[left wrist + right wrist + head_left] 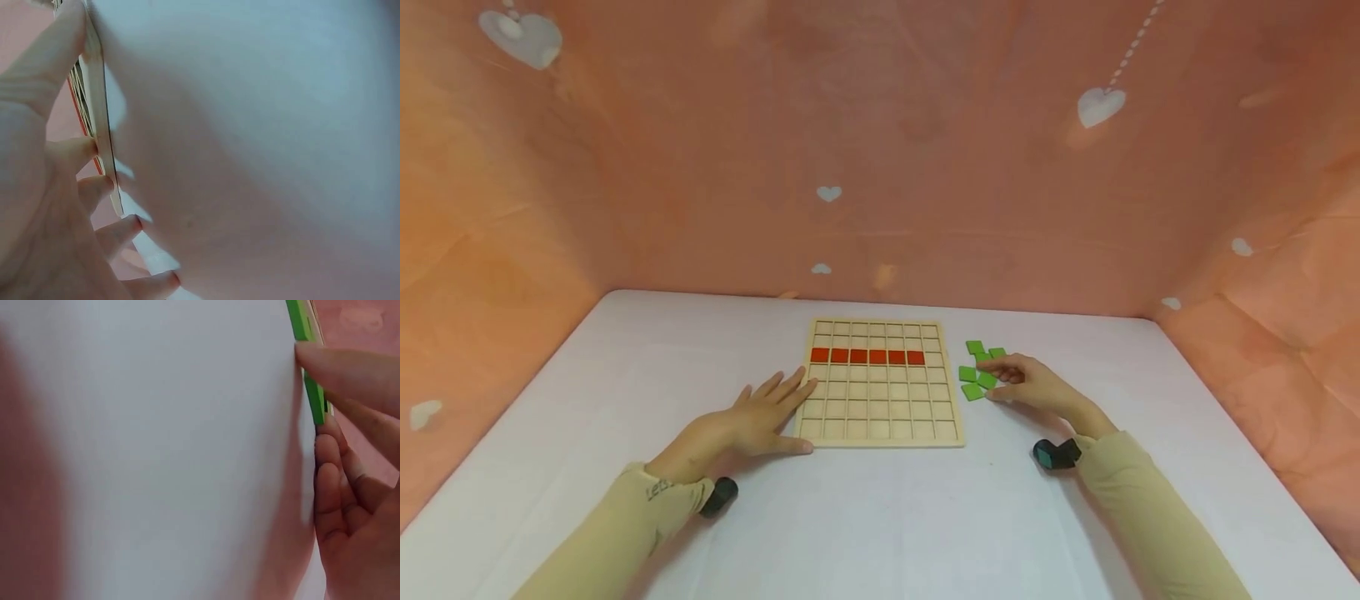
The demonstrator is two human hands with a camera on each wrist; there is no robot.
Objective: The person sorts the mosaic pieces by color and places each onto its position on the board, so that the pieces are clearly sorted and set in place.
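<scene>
A wooden grid board (880, 444) lies flat on the table, with several red square tiles (877, 357) filling most of one row. My left hand (760, 423) rests at the board's left side, fingers spread. Its thumb is by the near left corner, and fingertips touch the left edge. To the right of the board lies a loose group of green square tiles (973, 392). Over these, my right hand (1033, 385) reaches with index finger and thumb apart around a green tile (987, 380); its other fingers are curled. In the right wrist view, the thumb (337, 369) is close against green tile edges (314, 400).
A white cloth covers the table (895, 525). Behind it and at both sides hangs a pink-orange cloth (880, 167) with pale hearts. Black wrist devices (1056, 455) sit at the cuffs of both beige sleeves (1150, 508).
</scene>
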